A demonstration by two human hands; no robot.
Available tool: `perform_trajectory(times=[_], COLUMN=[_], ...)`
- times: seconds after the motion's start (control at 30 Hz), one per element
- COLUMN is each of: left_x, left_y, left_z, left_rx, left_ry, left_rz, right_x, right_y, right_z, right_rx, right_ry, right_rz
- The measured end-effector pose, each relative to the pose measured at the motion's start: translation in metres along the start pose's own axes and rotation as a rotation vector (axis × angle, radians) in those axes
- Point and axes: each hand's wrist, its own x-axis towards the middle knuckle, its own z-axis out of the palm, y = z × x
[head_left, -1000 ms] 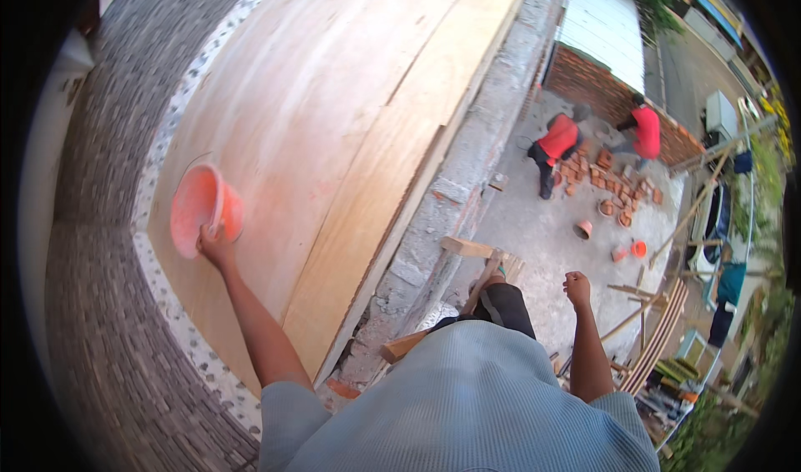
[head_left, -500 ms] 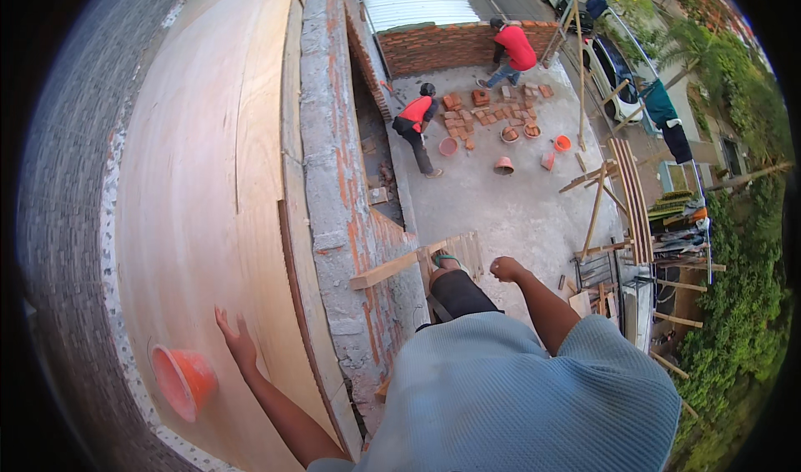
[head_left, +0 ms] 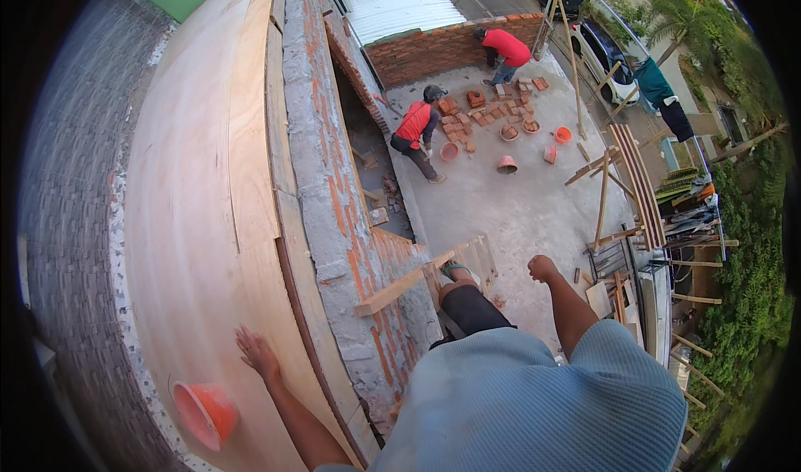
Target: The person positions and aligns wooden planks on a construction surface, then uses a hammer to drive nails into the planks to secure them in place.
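Observation:
My left hand lies flat with spread fingers on a wide plywood sheet that covers the top of a brick wall. An orange plastic bowl rests on the plywood just to the left of and below that hand, not touching it. My right hand hangs in the air over the concrete floor far below, fingers curled into a fist with nothing in it. My foot stands on a wooden plank that sticks out of the brick wall.
Far below, two people in red shirts bend over scattered bricks and orange bowls on a concrete floor. Wooden poles and planks stand at the right. A grey block wall borders the plywood at left.
My left hand has let go of the orange bowl, which now lies on the plywood beside it. The view has swung right toward the drop and the floor below.

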Motion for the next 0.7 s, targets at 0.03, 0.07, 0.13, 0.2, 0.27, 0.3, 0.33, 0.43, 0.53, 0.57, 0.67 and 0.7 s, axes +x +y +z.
perform_trajectory(times=[0.03,0.07,0.13,0.2,0.27,0.3,0.33,0.43,0.53,0.57,0.67,0.7], left_x=[0.0,0.001,0.001,-0.001,-0.003,-0.003,-0.004,-0.003,-0.005,-0.005,-0.006,-0.007], left_y=[0.001,0.002,0.003,0.003,0.003,0.004,0.005,0.009,0.008,0.009,0.008,0.008], left_z=[-0.001,-0.001,-0.002,-0.003,-0.003,-0.003,-0.003,-0.003,-0.006,-0.005,-0.006,-0.006], left_rx=[0.023,0.046,0.051,0.071,0.094,0.09,0.101,0.096,0.079,0.07,0.042,0.041], left_ry=[-0.002,-0.003,-0.001,-0.008,-0.005,0.004,0.014,0.029,0.032,0.035,0.055,0.064], left_rz=[-0.013,-0.025,-0.023,-0.02,-0.03,-0.01,-0.003,0.008,-0.016,-0.012,-0.003,0.002], right_x=[-0.006,-0.013,-0.017,-0.018,-0.008,0.0,0.011,0.039,0.055,0.06,0.067,0.07], right_y=[0.006,0.011,0.012,0.003,-0.011,-0.016,-0.021,-0.04,-0.057,-0.06,-0.058,-0.056], right_z=[0.019,0.034,0.055,0.068,0.07,0.066,0.057,0.018,-0.033,-0.049,-0.076,-0.078], right_rx=[0.159,0.287,0.267,0.352,0.503,0.369,0.21,0.555,1.035,0.928,1.083,1.028], right_ry=[-0.134,-0.333,-0.37,-0.326,-0.232,-0.106,-0.039,0.179,0.378,0.401,0.25,0.324], right_rz=[0.086,0.213,0.142,0.143,0.222,0.086,-0.047,0.011,0.118,0.121,0.22,0.159])
